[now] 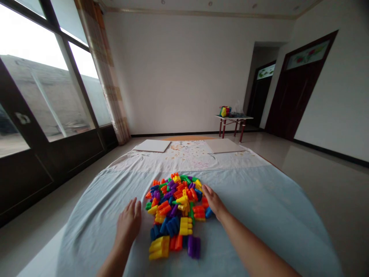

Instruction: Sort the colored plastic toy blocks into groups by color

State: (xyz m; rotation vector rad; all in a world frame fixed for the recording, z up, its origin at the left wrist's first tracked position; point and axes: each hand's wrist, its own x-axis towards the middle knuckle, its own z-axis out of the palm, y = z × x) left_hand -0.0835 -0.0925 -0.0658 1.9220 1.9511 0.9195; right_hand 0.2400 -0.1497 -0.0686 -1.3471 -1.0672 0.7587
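A heap of multicoloured plastic interlocking blocks [174, 211] lay on the pale blue sheet of a bed [253, 219], its long axis running away from the wearer, between the left hand [128, 227] and right hand [215, 202]. The left fingers [132, 209] were spread just beside it; the right fingers [208, 193] rested loosely together against its edge, pinching nothing. Two white boards [152, 145] were laid beyond it, and a small red-legged table [233, 117] was placed farther off

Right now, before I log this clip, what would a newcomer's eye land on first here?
The eye goes first to the heap of brightly coloured plastic building blocks in the middle of the pale blue cloth. Open on either side of it are the left hand, just apart from the heap, and the right hand, at its right edge. Further off, a large window fills the left side, and a small red-legged table stands at the back right.
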